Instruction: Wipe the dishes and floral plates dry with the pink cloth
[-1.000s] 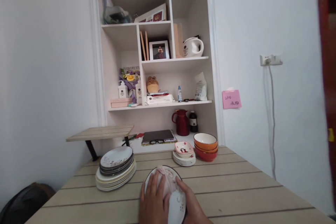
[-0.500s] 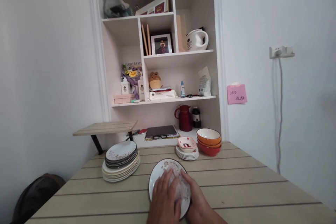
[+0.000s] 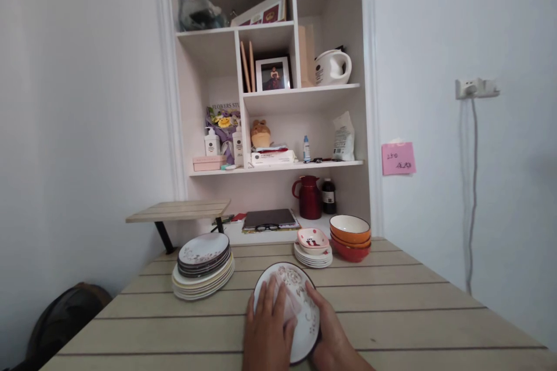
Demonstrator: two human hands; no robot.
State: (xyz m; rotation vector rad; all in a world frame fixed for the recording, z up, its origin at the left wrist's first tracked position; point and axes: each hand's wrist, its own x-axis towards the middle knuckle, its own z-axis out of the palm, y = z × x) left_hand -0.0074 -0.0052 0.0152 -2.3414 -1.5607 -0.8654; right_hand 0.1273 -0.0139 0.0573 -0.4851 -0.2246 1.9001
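A white plate (image 3: 308, 333) with a brown flower pattern and dark rim is tilted up above the front of the wooden table. My right hand (image 3: 331, 333) grips its right edge, thumb on the face and fingers behind. Across the left part of the plate lies my left hand (image 3: 268, 324), pressing a thin, pale pinkish cloth (image 3: 290, 306) against the surface. Most of the cloth is hidden under those fingers; whether it is fabric or tissue I cannot tell.
At left stand stacked plates (image 3: 203, 272), dark-rimmed ones on top of white ones. Small saucers (image 3: 314, 258) carry a square patterned dish (image 3: 312, 239), beside stacked orange and red bowls (image 3: 350, 237). A low wooden riser (image 3: 178, 210) and a red jug (image 3: 310, 198) stand behind.
My left hand, with the cloth under it, has slid left and slightly down across the plate. The right hand keeps its grip on the rim. The whole view has shifted slightly.
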